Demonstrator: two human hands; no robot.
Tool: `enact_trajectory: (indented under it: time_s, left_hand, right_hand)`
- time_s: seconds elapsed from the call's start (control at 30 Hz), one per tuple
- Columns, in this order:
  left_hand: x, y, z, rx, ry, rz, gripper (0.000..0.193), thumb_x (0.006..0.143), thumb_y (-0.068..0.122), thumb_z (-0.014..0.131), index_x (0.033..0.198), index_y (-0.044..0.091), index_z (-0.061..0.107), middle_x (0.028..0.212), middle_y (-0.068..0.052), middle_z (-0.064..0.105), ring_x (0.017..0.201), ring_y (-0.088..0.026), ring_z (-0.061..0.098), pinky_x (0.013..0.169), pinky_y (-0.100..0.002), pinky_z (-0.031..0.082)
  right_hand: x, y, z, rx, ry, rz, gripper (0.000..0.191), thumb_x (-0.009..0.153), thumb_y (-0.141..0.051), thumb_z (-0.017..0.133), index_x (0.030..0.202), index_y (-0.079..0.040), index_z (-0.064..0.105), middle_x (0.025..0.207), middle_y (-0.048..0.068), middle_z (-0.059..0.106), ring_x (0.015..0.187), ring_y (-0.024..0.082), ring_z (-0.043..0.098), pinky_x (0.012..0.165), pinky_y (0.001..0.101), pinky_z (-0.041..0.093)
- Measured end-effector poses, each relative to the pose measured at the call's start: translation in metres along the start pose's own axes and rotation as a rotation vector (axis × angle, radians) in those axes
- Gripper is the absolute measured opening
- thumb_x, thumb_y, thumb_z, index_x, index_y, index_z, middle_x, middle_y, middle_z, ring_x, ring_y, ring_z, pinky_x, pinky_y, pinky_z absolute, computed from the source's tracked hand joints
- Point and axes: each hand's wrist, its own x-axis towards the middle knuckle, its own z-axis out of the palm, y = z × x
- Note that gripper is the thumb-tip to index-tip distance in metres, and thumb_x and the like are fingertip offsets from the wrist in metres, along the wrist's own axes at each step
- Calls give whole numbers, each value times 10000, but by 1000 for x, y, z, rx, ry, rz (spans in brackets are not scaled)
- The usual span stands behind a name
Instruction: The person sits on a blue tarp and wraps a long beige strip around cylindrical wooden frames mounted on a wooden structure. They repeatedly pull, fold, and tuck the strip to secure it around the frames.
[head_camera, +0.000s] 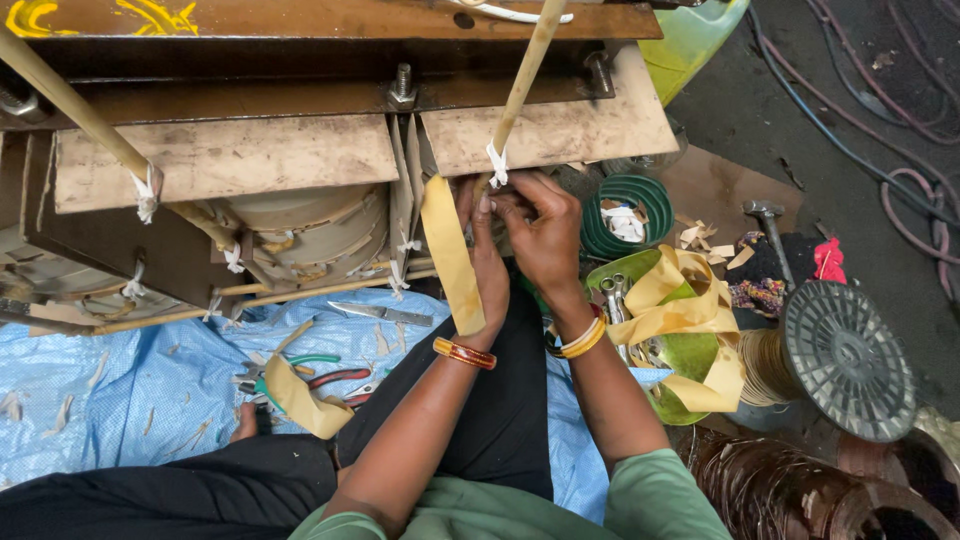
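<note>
On the far left a tube (75, 105) runs down across the frame (225, 160) and already carries a white tie (147, 195); more white knots (233, 258) sit along the leads below it, beside the wound coil (310, 225), so a good part of the binding looks done. On the blue sheet (120, 390) lie pliers (300, 375) and scraps of yellow tape. At the centre a yellow strip (450, 255) hangs from the gap between the two boards, draped over the left hand (487, 270), whose fingers reach up into that gap; whether they pinch anything I cannot tell. Just beside it the right hand (540, 230) has its fingertips drawn together at a white tie (497, 162) on a second tube (522, 85), apparently gripping the tie's loose end. This knot seems the one in hand, and the strip is not yet fixed. To the right, loose tape (680, 310) spills over a green bowl (690, 355), near a hammer (772, 235) and a reel (845, 360).
</note>
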Motion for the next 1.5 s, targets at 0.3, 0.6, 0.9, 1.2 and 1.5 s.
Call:
enact_trajectory:
  time_s: [0.3,0.6,0.9,1.2,1.5]
  left_hand:
    - [15,4,5,275,45,164,186,1056,107,598,1143,-55,628,1099,-179,630,1016,-332,622,889,-440,519]
    - [22,11,7,566,95,362,129,985,25,543,1008,-97,580,1111,-297,572,1105,-483,519,976,-548,401]
    - [26,25,6,553,66,294,105,887,-46,551,967,-96,597,1006,-267,607,1041,-471,563,938,-565,413]
    - [27,27,6,530,70,307,77,876,-85,578,946,-89,607,969,-253,616,988,-463,586,878,-546,441]
    - [25,-1,0,305,23,98,116,988,-6,605,1094,-32,646,1012,-175,745,845,-282,743,698,-383,567]
  right_hand:
    - [4,-12,-10,-342,-100,-170,199,916,2,696,1114,26,694,971,177,679,845,352,702,724,425,548]
    - [17,-14,-18,-779,-87,-517,213,851,-131,738,986,-9,629,932,168,577,885,357,559,791,458,436]
    - [16,-10,-38,-750,-161,-561,316,792,-210,786,956,-11,605,916,176,552,867,361,539,780,463,426]
    - [16,-18,-63,-503,-327,-351,413,862,-241,822,1109,21,620,814,141,634,778,342,596,794,444,416]
    - [8,-63,-114,-718,-488,-243,217,931,-288,758,906,-73,733,610,156,585,581,349,519,653,442,423]
